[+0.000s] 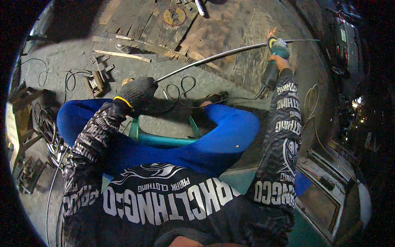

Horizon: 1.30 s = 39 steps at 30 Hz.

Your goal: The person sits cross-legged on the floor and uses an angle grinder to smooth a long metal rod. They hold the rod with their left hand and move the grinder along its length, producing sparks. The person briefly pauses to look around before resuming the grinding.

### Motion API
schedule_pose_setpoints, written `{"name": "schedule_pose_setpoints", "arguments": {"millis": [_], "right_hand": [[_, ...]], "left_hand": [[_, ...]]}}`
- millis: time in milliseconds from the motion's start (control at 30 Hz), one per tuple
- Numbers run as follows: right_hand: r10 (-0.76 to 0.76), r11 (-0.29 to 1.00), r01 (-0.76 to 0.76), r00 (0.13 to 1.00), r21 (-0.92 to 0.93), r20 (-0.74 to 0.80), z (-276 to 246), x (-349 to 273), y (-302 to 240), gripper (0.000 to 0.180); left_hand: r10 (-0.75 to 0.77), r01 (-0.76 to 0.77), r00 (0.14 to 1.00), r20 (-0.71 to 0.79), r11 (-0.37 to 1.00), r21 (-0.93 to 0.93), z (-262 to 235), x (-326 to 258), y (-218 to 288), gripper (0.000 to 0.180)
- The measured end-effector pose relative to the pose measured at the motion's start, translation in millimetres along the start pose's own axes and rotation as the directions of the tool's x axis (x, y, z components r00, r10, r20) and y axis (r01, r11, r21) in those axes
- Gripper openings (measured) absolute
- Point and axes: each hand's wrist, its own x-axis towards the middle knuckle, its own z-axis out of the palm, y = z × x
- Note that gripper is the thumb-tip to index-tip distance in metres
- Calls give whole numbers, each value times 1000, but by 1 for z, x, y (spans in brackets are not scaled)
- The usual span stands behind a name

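Observation:
In a dark knitted glove with a yellow cuff, my left hand [138,92] is closed around the near end of a long, thin metal rod [214,57]. The rod slants away to the far right. My bare right hand [281,63] grips an angle grinder [269,76] with a green head and dark body. Its disc [271,41] is at the rod, and orange sparks [272,31] fly up there. Whether the disc is touching the rod is too small to tell. A black power cord [242,98] trails from the grinder toward my feet.
I sit low, my knees around a green metal frame [164,140]. Worn boards [222,31] lie ahead, bearing a round disc [174,16]. A wooden strip [122,56], a metal bracket piece [96,83] and tangled cables [51,142] are at left. A hose [311,103] lies right.

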Motion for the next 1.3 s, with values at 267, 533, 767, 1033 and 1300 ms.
{"name": "schedule_pose_setpoints", "arguments": {"millis": [267,533,767,1033,1300], "right_hand": [[37,945,5,992,326,-123,29,-83,-76,36],[195,929,-172,980,327,-38,67,-136,-157,71],[150,891,-56,973,450,-176,84,-204,-240,48],[77,898,-28,993,439,-93,94,-274,-300,73],[17,904,20,996,427,-85,104,-301,-316,78]], "left_hand": [[76,-77,996,-50,997,-2,4,-22,-2,34],[290,-300,954,79,913,277,-12,-36,1,34],[265,-255,961,-82,960,119,9,-29,-22,29],[227,-220,972,-61,971,95,45,4,-46,17],[324,-305,936,-136,942,142,37,2,-45,21]]}}
